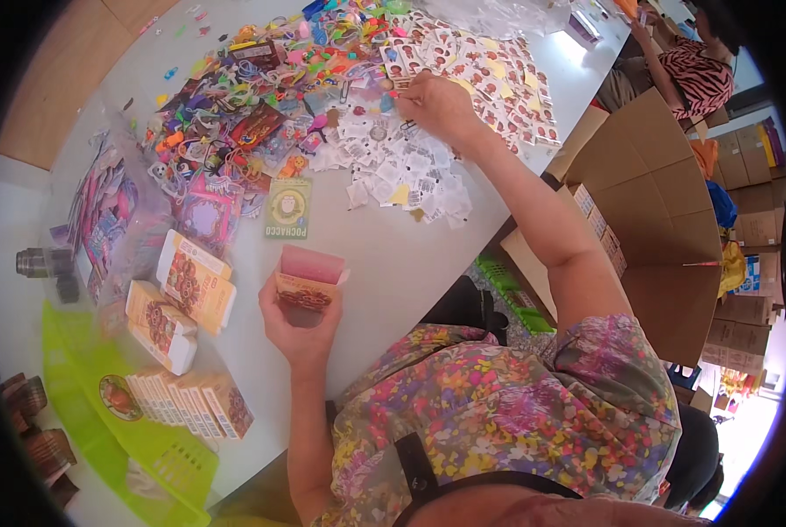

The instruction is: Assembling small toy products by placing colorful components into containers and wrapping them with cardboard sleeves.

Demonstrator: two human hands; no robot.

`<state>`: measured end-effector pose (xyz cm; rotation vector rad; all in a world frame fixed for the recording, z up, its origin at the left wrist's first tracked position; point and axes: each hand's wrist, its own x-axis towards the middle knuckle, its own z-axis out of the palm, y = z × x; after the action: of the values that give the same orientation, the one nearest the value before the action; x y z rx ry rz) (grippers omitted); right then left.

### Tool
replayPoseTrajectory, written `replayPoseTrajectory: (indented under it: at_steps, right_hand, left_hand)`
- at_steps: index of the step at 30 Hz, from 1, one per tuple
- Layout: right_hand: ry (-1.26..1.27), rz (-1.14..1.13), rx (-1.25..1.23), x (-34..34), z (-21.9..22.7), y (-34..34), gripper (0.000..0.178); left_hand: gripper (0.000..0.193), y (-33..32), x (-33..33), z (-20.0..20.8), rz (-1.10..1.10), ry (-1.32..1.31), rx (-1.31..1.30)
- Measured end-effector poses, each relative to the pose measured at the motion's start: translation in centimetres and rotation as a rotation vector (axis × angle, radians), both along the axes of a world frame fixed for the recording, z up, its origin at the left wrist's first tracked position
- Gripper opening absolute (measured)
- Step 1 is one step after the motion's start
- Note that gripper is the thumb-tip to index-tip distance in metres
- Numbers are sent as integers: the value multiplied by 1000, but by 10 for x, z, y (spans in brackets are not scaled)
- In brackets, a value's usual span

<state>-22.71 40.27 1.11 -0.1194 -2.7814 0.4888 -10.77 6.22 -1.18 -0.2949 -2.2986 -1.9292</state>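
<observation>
My left hand [298, 338] is wrapped round a small cardboard box [312, 272], whose top stands open and shows a pink inside. My right hand [439, 107] stretches far across the table, fingers pinched together where the sticker sheets [498, 83] meet the small clear packets [389, 162]. What those fingers hold, if anything, is too small to make out. A green card [288, 209] lies flat just beyond the box. To the left of the packets spreads a heap of colourful trinkets [235, 132].
Two orange-and-white boxes [195, 279] lie left of my left hand. Closer in, a row of small boxes [191, 404] stands beside a green plastic basket [86, 378]. Pink-purple cards [209, 215] lie at the left. At right is a large open carton [643, 193]; another person [696, 75] sits beyond.
</observation>
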Motion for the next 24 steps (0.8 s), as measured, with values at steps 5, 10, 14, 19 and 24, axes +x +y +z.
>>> replayPoseTrajectory:
  at_steps: [5, 10, 14, 19, 24]
  right_hand:
    - [-36, -80, 95, -11, -4, -5, 25]
    - [5, -133, 99, -14, -6, -11, 25]
    - [-79, -155, -253, -6, -2, -9, 28]
    - [-13, -207, -672, -4, -8, 11, 29]
    - [26, -5, -1073, 21, 23, -12, 18]
  left_hand:
    - [73, -1, 0, -1, 3, -24, 2]
    - [80, -2, -1, 0, -30, -9, -8]
    - [80, -5, 0, -3, -29, -12, -15]
    - [79, -3, 0, 4, -39, -65, 50]
    - [75, 2, -3, -6, 2, -23, 95]
